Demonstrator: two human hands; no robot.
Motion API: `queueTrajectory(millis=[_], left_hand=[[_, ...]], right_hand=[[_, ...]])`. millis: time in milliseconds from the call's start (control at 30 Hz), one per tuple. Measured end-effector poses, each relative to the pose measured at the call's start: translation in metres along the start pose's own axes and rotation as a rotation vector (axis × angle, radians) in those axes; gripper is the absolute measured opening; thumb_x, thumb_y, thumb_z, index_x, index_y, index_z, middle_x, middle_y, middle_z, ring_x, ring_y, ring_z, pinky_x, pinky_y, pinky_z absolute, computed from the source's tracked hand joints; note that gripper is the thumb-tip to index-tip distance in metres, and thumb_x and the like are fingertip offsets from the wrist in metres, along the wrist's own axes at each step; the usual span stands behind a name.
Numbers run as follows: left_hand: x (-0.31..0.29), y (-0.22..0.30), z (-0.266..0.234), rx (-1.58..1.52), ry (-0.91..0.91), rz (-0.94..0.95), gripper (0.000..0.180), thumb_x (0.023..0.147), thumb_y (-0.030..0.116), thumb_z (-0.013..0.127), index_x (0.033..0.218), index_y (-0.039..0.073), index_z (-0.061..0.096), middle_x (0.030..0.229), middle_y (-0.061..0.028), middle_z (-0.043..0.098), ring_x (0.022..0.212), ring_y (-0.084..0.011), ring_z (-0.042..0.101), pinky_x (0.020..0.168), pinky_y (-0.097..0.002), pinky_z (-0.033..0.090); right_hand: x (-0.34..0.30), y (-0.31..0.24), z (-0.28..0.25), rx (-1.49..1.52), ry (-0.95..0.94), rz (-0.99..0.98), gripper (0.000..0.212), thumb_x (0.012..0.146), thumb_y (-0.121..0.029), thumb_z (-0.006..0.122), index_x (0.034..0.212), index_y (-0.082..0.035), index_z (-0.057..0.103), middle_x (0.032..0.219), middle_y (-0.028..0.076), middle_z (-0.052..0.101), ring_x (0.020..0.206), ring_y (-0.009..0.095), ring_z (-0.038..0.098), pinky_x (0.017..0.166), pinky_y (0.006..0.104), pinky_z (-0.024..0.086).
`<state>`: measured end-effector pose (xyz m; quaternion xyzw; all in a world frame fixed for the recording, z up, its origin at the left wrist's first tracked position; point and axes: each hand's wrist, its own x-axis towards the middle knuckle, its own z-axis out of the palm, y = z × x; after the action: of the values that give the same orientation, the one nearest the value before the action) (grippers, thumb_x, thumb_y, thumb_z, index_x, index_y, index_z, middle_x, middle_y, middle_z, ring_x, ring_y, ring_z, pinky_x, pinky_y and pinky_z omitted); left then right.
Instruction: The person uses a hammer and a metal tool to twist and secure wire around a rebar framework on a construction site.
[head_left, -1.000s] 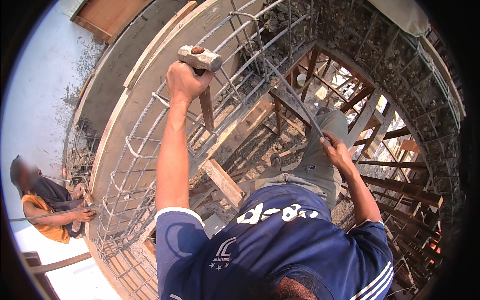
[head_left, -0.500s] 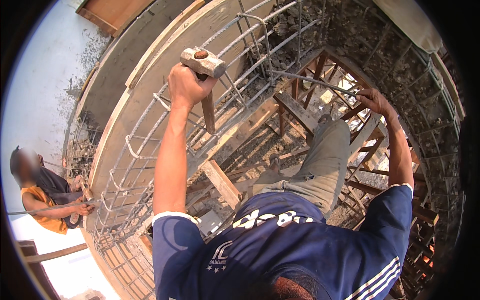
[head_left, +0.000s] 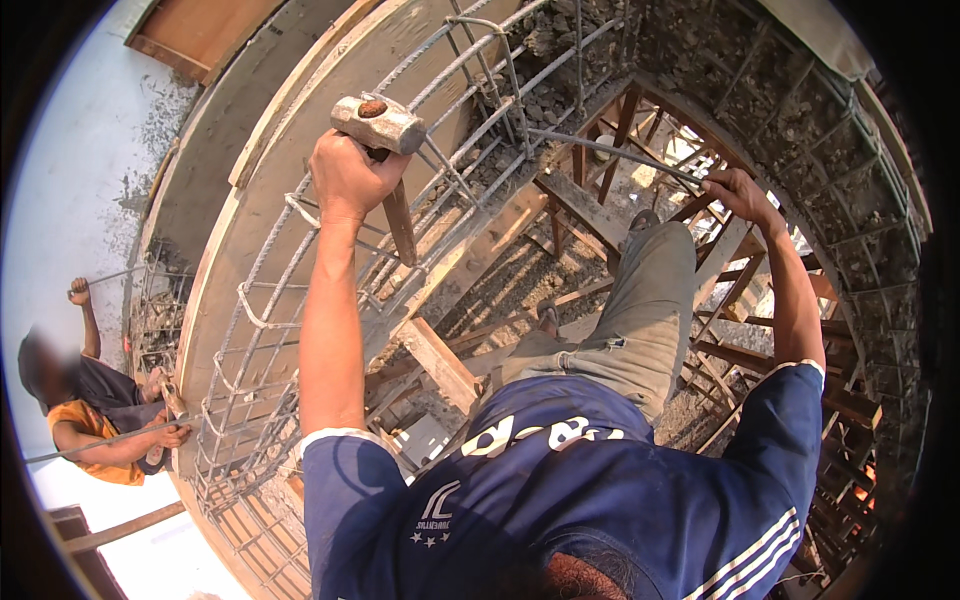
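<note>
My left hand (head_left: 346, 178) is wrapped round the wooden handle of a sledgehammer (head_left: 402, 130), just under its block-shaped metal head. The handle points down beside the rebar cage (head_left: 262, 285). My right hand (head_left: 742, 197) is closed on one end of a thin metal bar (head_left: 620, 154). The bar's other end meets the cage's rebar near the upper middle; whether it is hooked on is too small to tell.
Curved plywood formwork (head_left: 225, 225) runs along the cage's left. Timber supports (head_left: 440, 362) stand below around my legs. A rough concrete wall with rebar (head_left: 800, 125) curves along the right. A co-worker (head_left: 105, 400) at the far left holds a rod.
The co-worker has raised one hand, which now grips a thin rod. My view has shifted slightly; both my hands keep their grips on the sledgehammer and the metal bar.
</note>
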<state>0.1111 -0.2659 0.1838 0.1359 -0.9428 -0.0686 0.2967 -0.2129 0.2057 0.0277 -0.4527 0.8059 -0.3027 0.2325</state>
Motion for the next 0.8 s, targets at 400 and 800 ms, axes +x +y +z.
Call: queueTrajectory(millis=[400,800], left_hand=[[0.0,0.003,-0.004,-0.008,0.004,0.059,0.027,0.064,0.023,0.079,0.088,0.01,0.076,0.078,-0.0109,0.073,0.073,-0.0304,0.072,0.066,-0.0369,0.055],[0.0,0.002,-0.003,-0.004,0.021,0.088,0.026,0.068,0.025,0.08,0.088,0.01,0.076,0.075,-0.0097,0.073,0.07,-0.028,0.072,0.064,-0.0357,0.055]], right_hand=[[0.006,0.009,0.006,0.132,-0.034,0.046,0.038,0.102,-0.031,0.058,0.081,0.001,0.056,0.067,-0.002,0.04,0.066,0.009,0.037,0.058,0.0328,0.034],[0.024,0.015,0.015,0.115,-0.021,0.065,0.037,0.1,-0.031,0.059,0.083,0.001,0.06,0.066,-0.003,0.043,0.065,0.008,0.038,0.057,0.0325,0.034]])
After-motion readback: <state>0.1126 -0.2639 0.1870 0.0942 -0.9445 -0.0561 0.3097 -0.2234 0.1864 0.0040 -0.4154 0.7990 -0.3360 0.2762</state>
